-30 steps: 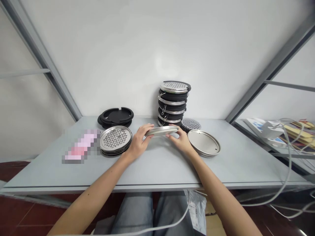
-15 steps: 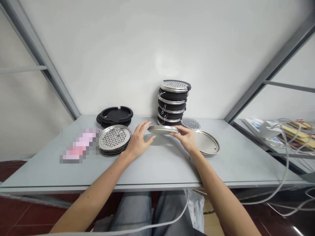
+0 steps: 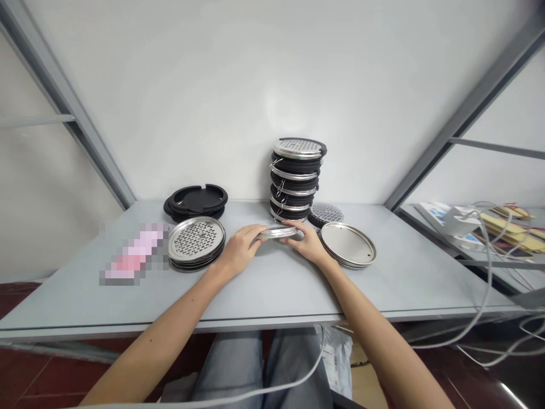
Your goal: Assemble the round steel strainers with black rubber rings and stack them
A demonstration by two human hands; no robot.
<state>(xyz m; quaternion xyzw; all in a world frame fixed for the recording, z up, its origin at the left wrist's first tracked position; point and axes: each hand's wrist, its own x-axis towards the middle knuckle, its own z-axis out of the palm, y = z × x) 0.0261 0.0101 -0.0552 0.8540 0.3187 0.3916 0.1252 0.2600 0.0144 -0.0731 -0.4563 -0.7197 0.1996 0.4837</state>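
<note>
Contact now spans both sides: the left hand, clear of the metal disc half a second ago, grips its left rim, while the right hand grips the opposite one. This probably steadies the disc above the table, between perforated plates and plain plates.
</note>
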